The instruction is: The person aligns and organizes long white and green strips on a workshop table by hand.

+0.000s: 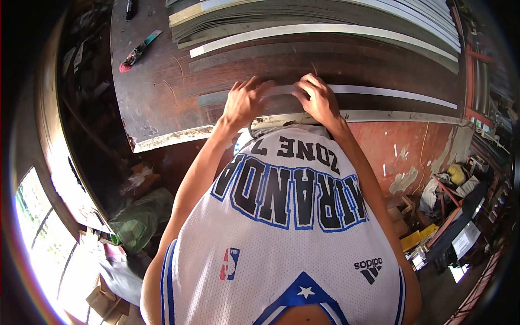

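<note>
My left hand (245, 101) is over the table near its front edge, with its fingers curled in at the left end of a long narrow white strip (379, 91); its fingertips are blurred. Close by on the right, my right hand (318, 98) has thumb and fingers closed around the same strip. Between the two hands the strip looks smeared, and it runs on to the right along the table. A dull grey strip (212, 99) shows to the left of my left hand, in line with the white one. Whether the two are joined cannot be made out.
The dark wooden table (162, 103) has a worn pale front edge. Beyond the hands lie another white strip (325, 28) and stacked grey strips (260, 24). A cutter-like tool (140, 51) and a black marker (129, 10) lie at left. Clutter (455, 187) stands lower right.
</note>
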Action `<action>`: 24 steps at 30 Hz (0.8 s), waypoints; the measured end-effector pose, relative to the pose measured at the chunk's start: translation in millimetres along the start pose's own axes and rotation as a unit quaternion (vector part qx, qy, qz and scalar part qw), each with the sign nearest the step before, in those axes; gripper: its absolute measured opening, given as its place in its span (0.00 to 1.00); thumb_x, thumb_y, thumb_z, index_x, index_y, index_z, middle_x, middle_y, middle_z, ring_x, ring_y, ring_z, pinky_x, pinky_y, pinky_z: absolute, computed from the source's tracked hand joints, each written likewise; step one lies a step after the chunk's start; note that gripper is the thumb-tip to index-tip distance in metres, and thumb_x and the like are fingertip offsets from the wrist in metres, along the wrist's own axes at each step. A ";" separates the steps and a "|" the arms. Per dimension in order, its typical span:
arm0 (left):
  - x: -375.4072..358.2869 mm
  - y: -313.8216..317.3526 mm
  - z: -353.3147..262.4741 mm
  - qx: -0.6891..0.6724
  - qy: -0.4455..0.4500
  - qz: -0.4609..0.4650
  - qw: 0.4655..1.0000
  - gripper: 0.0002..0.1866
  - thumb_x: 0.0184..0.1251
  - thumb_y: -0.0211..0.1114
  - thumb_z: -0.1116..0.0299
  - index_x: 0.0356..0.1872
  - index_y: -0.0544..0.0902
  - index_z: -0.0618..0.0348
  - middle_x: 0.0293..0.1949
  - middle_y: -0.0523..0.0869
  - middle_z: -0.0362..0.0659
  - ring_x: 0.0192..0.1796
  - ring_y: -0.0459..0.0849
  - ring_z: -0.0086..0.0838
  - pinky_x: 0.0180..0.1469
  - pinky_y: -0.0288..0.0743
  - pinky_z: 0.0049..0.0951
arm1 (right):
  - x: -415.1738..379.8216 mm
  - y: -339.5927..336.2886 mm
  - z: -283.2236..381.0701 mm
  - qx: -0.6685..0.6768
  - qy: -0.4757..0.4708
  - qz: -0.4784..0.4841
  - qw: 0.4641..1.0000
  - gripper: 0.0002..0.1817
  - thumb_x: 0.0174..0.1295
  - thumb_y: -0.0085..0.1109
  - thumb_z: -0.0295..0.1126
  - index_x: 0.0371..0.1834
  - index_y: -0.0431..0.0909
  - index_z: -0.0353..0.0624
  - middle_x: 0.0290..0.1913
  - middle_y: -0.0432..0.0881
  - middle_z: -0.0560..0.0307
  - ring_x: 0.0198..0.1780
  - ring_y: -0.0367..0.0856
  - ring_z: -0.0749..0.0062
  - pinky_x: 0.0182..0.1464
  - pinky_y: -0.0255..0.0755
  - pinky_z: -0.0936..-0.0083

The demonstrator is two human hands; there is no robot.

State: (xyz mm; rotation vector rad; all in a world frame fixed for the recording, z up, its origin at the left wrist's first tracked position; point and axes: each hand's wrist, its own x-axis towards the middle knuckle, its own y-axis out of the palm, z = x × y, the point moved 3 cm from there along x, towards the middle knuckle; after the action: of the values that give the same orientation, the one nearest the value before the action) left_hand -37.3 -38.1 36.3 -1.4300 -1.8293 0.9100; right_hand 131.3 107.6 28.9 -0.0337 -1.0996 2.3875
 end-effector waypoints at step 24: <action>-31.0 -18.2 28.9 -0.031 0.026 -0.070 0.997 0.17 0.57 0.75 0.77 0.50 0.89 0.54 0.45 0.87 0.44 0.48 0.87 0.40 0.53 0.81 0.40 | 19.3 10.3 9.9 0.021 -0.002 0.058 0.998 0.12 0.56 0.73 0.26 0.42 0.84 0.39 0.40 0.82 0.52 0.45 0.84 0.51 0.47 0.79 0.62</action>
State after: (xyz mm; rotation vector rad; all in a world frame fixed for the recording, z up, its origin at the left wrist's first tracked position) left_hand -64.4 -75.3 33.2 -1.3304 -1.9084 0.7446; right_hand 107.7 103.8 31.8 -0.0791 -1.0756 2.5137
